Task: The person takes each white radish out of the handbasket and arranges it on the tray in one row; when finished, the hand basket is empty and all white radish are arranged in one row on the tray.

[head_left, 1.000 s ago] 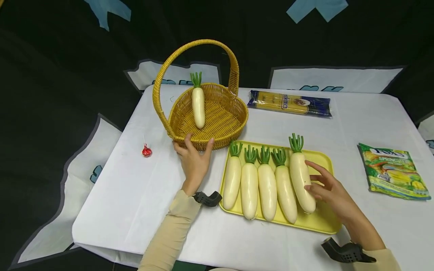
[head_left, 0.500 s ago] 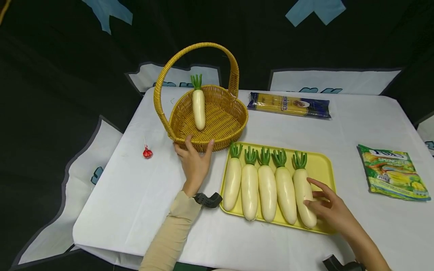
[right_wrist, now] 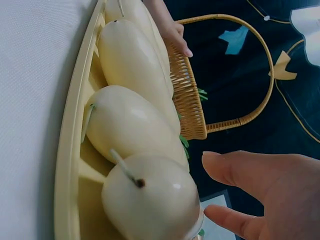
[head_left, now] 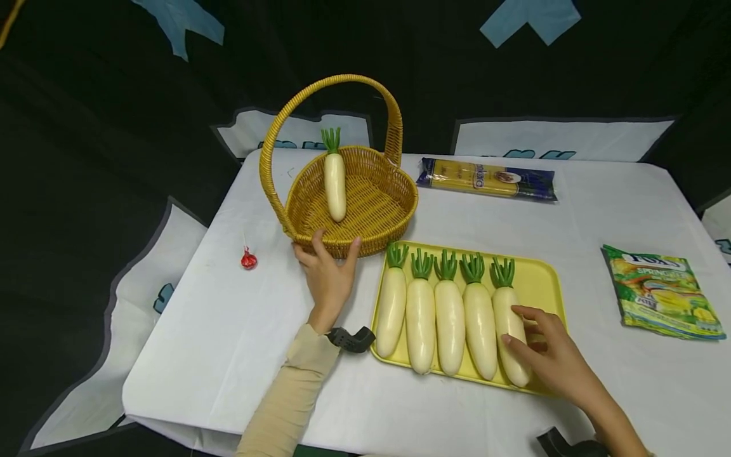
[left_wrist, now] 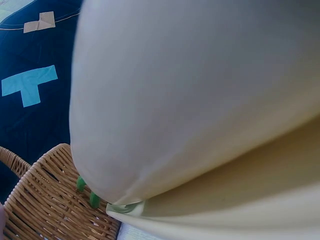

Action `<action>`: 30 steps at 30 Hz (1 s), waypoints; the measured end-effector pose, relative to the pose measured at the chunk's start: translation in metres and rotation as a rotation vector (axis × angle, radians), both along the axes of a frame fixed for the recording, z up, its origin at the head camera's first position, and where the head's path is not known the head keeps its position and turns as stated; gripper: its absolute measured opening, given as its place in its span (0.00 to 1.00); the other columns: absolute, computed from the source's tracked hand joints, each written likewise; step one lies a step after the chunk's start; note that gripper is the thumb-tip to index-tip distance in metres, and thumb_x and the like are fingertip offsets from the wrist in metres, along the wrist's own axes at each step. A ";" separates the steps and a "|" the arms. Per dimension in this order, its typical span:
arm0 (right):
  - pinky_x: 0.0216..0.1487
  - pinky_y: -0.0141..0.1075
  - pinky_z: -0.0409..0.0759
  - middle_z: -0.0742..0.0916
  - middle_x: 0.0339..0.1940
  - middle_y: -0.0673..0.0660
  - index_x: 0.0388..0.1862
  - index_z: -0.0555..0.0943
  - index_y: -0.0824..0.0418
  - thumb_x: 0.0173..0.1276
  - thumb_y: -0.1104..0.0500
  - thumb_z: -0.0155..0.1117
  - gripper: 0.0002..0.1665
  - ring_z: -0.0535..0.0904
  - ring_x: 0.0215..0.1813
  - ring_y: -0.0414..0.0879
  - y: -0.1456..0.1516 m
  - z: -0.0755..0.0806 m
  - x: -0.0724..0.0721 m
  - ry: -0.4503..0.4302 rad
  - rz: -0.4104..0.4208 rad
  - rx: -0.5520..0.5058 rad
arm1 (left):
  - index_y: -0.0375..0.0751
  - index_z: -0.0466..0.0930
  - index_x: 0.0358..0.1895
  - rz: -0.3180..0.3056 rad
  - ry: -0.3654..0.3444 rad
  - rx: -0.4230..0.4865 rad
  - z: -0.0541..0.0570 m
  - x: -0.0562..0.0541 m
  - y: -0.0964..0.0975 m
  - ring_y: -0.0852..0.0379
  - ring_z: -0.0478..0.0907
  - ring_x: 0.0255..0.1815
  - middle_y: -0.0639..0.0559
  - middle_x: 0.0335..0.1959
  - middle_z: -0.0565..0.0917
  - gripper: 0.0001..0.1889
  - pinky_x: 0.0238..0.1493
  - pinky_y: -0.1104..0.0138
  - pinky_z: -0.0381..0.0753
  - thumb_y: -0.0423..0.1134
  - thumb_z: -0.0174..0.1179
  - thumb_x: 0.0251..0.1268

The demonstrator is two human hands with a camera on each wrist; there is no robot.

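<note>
My left hand (head_left: 330, 282) rests against the front of the wicker basket (head_left: 374, 241), fingers spread at its rim. One white radish (head_left: 335, 187) with green stalks leans inside the basket. Several more white radishes (head_left: 421, 324) lie side by side on a yellow tray (head_left: 542, 279), stalks pointing away from me. At the rightmost radish (head_left: 508, 317), my right hand (head_left: 551, 352) has its thumb above and its fingers along the right side. A small gap shows between thumb and radish in the right wrist view. My sleeve (left_wrist: 190, 100) hides most of the left wrist view.
A pasta packet (head_left: 485, 179) lies at the back of the white table (head_left: 228, 336), right of the basket. A green soup packet (head_left: 662, 292) lies at the right. On the left is a small red wrapped item (head_left: 248, 260). The basket's tall handle (head_left: 331, 79) arches upward.
The rightmost radish went from tilted in my right hand to lying on the tray, then shifted slightly left. My right hand moved down and left with it. My left hand stayed at the basket.
</note>
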State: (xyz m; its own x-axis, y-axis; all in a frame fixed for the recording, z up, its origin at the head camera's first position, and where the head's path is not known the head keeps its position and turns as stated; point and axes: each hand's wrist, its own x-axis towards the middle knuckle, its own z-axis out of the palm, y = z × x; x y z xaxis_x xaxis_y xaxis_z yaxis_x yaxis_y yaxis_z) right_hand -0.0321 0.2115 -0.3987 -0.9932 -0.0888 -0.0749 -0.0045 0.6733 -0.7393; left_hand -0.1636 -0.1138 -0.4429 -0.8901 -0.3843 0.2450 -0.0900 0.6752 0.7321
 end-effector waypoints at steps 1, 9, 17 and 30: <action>0.39 0.33 0.77 0.68 0.56 0.66 0.61 0.66 0.62 0.63 0.55 0.61 0.30 0.74 0.51 0.62 -0.001 0.000 0.000 0.008 -0.006 0.002 | 0.48 0.55 0.62 0.001 -0.002 0.000 0.000 0.000 0.000 0.27 0.54 0.62 0.24 0.67 0.39 0.41 0.50 0.44 0.69 0.72 0.48 0.51; 0.50 0.58 0.71 0.67 0.59 0.67 0.62 0.66 0.60 0.65 0.52 0.58 0.29 0.68 0.56 0.63 -0.008 0.011 -0.009 0.040 -0.089 -0.041 | 0.49 0.54 0.62 0.001 -0.021 -0.001 0.000 0.001 -0.001 0.28 0.55 0.61 0.25 0.67 0.39 0.42 0.49 0.46 0.69 0.73 0.46 0.50; 0.54 0.34 0.70 0.69 0.61 0.56 0.64 0.65 0.51 0.66 0.47 0.55 0.29 0.69 0.58 0.44 -0.006 -0.006 -0.029 0.071 -0.102 -0.102 | 0.50 0.54 0.63 0.005 -0.036 0.003 0.001 0.002 0.000 0.28 0.56 0.60 0.25 0.67 0.38 0.42 0.47 0.46 0.70 0.73 0.46 0.51; 0.57 0.46 0.70 0.71 0.62 0.58 0.62 0.65 0.60 0.65 0.50 0.56 0.30 0.70 0.59 0.54 -0.060 0.037 -0.054 -0.001 -0.020 -0.278 | 0.50 0.54 0.63 0.001 -0.042 0.004 0.003 0.001 0.000 0.28 0.56 0.61 0.24 0.67 0.38 0.42 0.46 0.46 0.70 0.74 0.45 0.50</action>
State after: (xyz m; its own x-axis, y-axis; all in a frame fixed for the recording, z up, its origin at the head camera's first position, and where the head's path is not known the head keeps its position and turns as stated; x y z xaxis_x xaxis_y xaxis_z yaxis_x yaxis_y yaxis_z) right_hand -0.0859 0.1515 -0.3620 -0.9949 -0.0870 -0.0516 0.0076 0.4445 -0.8958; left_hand -0.1622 -0.1141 -0.4398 -0.8994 -0.3858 0.2057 -0.1214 0.6722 0.7303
